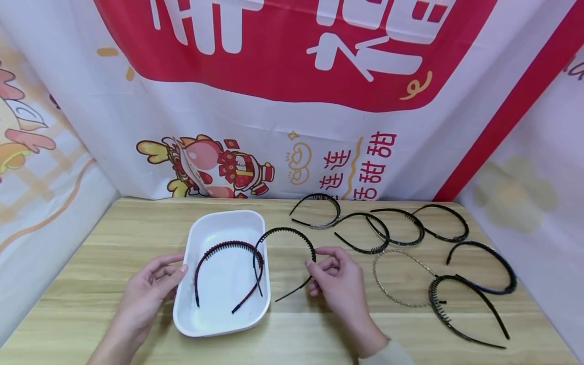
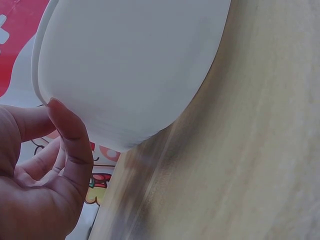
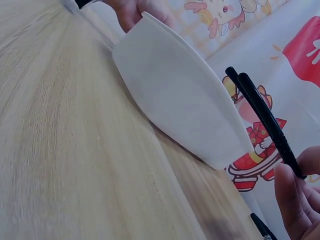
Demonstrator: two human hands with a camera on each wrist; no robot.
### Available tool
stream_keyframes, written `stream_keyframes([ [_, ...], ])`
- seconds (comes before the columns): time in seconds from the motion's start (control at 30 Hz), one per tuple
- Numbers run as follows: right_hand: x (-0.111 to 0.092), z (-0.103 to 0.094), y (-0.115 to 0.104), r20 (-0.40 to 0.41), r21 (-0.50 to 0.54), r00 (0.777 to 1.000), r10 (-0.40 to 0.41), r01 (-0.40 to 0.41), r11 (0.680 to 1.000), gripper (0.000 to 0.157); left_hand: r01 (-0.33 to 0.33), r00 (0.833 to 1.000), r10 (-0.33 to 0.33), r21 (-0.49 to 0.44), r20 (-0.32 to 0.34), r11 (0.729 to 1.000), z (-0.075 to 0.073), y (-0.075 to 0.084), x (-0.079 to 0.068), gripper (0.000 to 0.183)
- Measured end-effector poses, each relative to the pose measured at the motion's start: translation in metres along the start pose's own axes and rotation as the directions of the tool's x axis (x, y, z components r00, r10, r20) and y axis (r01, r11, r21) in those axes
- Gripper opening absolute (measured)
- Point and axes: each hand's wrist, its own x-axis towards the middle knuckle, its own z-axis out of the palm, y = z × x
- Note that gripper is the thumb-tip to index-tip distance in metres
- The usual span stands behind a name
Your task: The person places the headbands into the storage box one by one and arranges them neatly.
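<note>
A white plastic tub (image 1: 223, 291) stands on the wooden table, and a dark red-and-black toothed headband (image 1: 233, 244) lies inside it. My left hand (image 1: 150, 284) holds the tub's left rim between thumb and fingers; in the left wrist view the thumb (image 2: 70, 130) presses against that rim. My right hand (image 1: 339, 279) pinches one side of a black toothed headband (image 1: 287, 229), just right of the tub. One end of this headband overlaps the tub's right rim in the head view. Edge-on, the same black headband (image 3: 265, 117) shows in the right wrist view.
Several dark headbands lie at the right, among them one at the back (image 1: 335, 203) and one at the front right (image 1: 479, 337). A thin braided, light-coloured headband (image 1: 380, 281) lies right of my right hand. A printed cloth (image 1: 283, 116) hangs behind the table (image 1: 310, 339).
</note>
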Motion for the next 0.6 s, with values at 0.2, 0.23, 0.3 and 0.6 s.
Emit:
stream_keyframes([
  [0.2, 0.002, 0.010, 0.000, 0.020, 0.004, 1.000, -0.004, 0.004, 1.000, 0.041, 0.001, 1.000, -0.001, -0.013, 0.000, 1.000, 0.000, 0.000, 0.000, 0.047],
  [0.23, 0.002, 0.011, 0.000, 0.025, 0.004, 1.000, -0.006, 0.006, 1.000, 0.041, 0.002, 1.000, -0.002, -0.020, -0.001, 1.000, 0.000, -0.001, 0.000, 0.046],
  [0.3, 0.003, 0.014, -0.001, 0.036, 0.005, 0.999, -0.011, 0.010, 1.000, 0.042, 0.001, 1.000, -0.001, -0.036, -0.002, 0.999, 0.000, -0.001, 0.000, 0.044],
  [0.6, 0.006, 0.030, -0.005, 0.086, -0.049, 0.992, -0.097, 0.102, 0.994, 0.036, -0.006, 1.000, 0.007, -0.057, 0.003, 0.998, 0.000, -0.003, 0.000, 0.040],
])
